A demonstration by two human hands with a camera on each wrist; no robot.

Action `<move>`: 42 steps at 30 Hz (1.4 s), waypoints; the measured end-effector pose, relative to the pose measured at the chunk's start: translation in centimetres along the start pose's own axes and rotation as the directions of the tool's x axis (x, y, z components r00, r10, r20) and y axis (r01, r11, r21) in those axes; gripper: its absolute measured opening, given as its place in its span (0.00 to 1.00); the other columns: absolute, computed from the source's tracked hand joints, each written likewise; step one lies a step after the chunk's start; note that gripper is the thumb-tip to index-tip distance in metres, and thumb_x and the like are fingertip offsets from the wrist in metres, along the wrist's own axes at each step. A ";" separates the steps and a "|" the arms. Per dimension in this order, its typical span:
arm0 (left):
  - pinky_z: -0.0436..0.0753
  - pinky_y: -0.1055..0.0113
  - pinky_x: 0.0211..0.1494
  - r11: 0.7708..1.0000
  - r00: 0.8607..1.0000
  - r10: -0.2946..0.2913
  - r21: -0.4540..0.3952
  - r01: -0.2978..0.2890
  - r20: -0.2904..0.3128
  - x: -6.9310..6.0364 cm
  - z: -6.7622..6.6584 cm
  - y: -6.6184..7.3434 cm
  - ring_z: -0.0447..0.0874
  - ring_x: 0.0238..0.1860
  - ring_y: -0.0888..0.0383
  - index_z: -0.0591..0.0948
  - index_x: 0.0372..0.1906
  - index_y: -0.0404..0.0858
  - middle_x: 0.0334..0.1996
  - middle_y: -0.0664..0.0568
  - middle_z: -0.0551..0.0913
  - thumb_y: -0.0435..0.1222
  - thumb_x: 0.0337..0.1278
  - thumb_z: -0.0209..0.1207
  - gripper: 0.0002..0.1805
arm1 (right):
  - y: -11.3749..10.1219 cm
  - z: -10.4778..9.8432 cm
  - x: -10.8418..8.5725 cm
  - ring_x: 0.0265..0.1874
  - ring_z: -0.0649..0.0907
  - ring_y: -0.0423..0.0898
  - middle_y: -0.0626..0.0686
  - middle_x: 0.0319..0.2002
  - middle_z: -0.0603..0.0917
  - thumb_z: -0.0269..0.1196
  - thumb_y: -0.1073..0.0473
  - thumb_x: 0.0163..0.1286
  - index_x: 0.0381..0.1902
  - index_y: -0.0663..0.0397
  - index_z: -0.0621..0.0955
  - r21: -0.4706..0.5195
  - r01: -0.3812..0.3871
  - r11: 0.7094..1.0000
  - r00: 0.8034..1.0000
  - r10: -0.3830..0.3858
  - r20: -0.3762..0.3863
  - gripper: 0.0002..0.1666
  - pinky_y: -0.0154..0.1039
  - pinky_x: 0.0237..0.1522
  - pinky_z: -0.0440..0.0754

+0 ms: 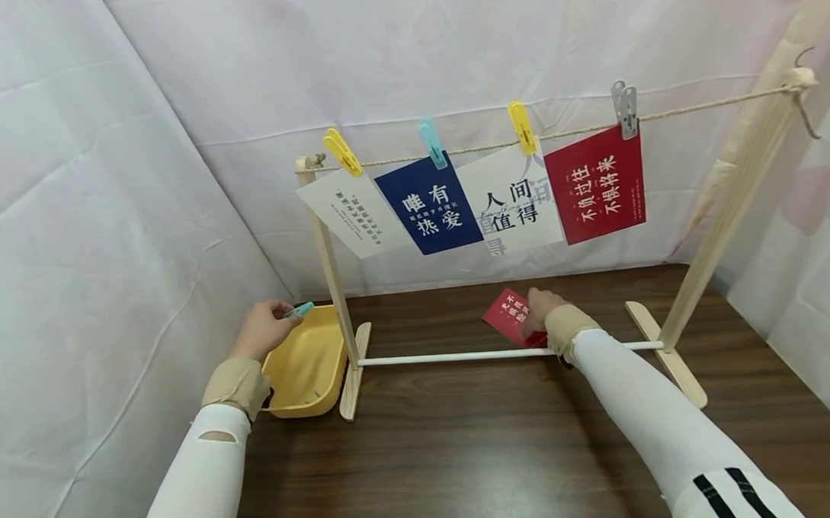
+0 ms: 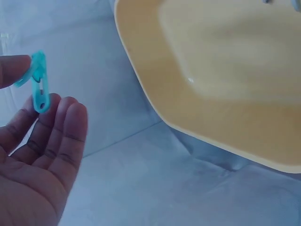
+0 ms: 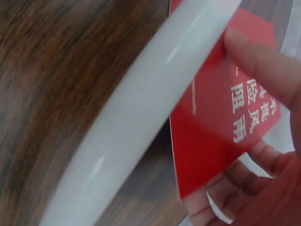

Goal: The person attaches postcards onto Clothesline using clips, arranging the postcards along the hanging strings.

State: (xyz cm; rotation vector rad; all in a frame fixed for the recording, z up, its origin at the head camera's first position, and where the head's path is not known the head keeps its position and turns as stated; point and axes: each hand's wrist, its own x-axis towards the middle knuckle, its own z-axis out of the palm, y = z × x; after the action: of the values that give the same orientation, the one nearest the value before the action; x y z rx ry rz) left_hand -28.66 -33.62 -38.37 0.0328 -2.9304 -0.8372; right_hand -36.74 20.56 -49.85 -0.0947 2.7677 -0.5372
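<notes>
My left hand pinches a light-blue clothespin between thumb and fingertips, above the left edge of a yellow basin. Low behind the rack's white crossbar, my right hand grips a red card with white characters, thumb on its face and fingers beneath. Above, pegs hold several cards on a rope: a white card, a navy card, another white card and a red card.
Wooden posts on flat feet carry the rope. Yellow, blue and grey clothespins sit along it. Pale cloth hangs around the dark wooden table.
</notes>
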 end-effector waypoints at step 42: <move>0.81 0.78 0.42 0.973 0.958 0.195 -0.083 -0.217 -0.211 -3.7 -1.1 2.3 0.92 0.46 0.39 0.87 0.59 0.29 0.47 0.34 0.91 0.37 0.69 0.72 0.20 | -2.0 -2.7 -6.5 0.46 0.88 0.54 0.65 0.53 0.88 0.63 0.68 0.78 0.56 0.64 0.83 0.252 0.369 0.895 0.912 -0.295 -0.285 0.12 0.49 0.47 0.89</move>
State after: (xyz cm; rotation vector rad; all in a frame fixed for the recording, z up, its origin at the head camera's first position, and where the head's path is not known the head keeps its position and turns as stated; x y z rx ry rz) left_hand -24.86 -32.06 -36.55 -0.1820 -2.6404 -0.8959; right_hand -31.42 20.49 -44.75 -0.4732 2.8730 -1.1236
